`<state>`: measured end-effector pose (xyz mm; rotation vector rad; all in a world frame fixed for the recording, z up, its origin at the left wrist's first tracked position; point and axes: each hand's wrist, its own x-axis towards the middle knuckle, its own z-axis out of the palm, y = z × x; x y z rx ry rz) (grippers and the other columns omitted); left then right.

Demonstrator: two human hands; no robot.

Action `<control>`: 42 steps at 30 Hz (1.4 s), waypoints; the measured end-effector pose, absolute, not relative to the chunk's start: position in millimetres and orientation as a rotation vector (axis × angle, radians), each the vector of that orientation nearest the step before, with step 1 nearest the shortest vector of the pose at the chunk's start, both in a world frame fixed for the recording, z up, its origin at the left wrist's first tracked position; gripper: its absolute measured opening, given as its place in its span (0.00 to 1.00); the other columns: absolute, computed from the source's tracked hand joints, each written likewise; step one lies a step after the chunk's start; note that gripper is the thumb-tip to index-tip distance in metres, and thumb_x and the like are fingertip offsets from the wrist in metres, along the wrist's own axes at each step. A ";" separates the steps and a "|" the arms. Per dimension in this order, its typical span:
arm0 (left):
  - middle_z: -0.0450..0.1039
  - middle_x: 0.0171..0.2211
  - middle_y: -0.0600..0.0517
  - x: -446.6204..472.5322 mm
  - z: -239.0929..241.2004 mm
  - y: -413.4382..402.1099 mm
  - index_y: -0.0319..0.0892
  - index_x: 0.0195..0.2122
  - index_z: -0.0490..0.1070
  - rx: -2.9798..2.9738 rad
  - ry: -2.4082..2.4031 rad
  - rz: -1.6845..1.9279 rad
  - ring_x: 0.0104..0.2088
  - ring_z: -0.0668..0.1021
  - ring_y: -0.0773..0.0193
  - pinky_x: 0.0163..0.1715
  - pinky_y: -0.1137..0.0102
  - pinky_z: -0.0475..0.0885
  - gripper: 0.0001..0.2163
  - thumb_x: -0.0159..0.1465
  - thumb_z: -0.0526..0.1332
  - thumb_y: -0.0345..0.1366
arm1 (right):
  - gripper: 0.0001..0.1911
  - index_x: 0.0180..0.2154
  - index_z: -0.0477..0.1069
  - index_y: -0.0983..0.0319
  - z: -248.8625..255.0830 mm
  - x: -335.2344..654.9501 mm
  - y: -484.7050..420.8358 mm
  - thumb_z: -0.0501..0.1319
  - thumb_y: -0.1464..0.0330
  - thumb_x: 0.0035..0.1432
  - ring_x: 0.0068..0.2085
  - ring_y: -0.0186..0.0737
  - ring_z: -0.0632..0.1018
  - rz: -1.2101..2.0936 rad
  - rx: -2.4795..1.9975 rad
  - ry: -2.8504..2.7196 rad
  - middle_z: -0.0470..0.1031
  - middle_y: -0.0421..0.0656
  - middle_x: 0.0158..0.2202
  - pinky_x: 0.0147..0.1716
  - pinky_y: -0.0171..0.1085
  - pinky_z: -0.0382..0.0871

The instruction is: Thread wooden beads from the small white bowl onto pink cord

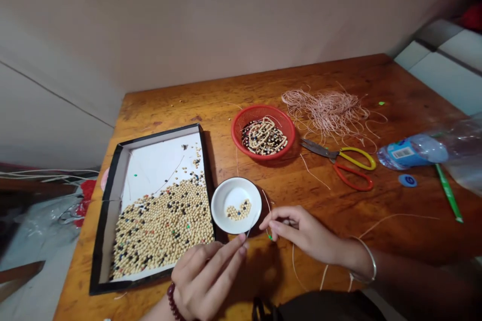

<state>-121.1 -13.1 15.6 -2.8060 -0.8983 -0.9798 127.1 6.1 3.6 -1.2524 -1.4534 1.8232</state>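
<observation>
My left hand (213,273), with a dark red bead bracelet at the wrist, pinches a thin needle-like piece (249,231) just below the rim of the white bowl (218,215). A small heap of beads (238,210) lies in that bowl, mostly cream with some dark ones. To the right, my right hand (301,230) has its thumb and fingers closed around a thin cord (267,203). A green bead (270,236) sits on the cord at the fingertips. Left of the bowl, a shallow black-edged box (161,135) holds a broad layer of cream, black and coloured beads (165,225).
Behind the bowl stands a red basket (237,133) with beaded strings. A tangle of pink cord (331,110) lies back right, near scissors (335,155) with yellow and red handles. Further right are a plastic bottle (410,152), a blue cap (407,180) and a green stick-like tool (449,195).
</observation>
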 end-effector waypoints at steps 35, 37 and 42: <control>0.78 0.32 0.52 -99.3 5.1 -7.9 0.41 0.38 0.71 -2.785 -1.047 -1.413 0.32 0.75 0.67 0.33 0.71 0.69 0.10 0.57 0.64 0.21 | 0.16 0.47 0.68 0.61 23.8 154.6 1.0 0.58 0.66 0.56 0.36 0.39 0.77 0.615 -1.444 -2.348 0.77 0.45 0.41 0.34 0.35 0.64; 0.78 0.31 0.51 -101.9 5.0 -6.9 0.41 0.37 0.72 -2.624 -1.051 -1.467 0.31 0.76 0.67 0.33 0.70 0.69 0.11 0.56 0.65 0.20 | 0.13 0.41 0.70 0.60 23.5 164.3 4.2 0.59 0.64 0.54 0.34 0.43 0.77 0.488 -1.608 -2.452 0.78 0.45 0.37 0.33 0.37 0.63; 0.77 0.29 0.52 -107.4 2.1 -6.0 0.42 0.36 0.73 -2.373 -0.956 -1.506 0.28 0.75 0.67 0.33 0.69 0.67 0.11 0.54 0.65 0.21 | 0.12 0.36 0.72 0.62 8.5 161.8 4.5 0.57 0.62 0.53 0.35 0.49 0.79 0.340 -1.725 -2.659 0.79 0.49 0.36 0.31 0.38 0.63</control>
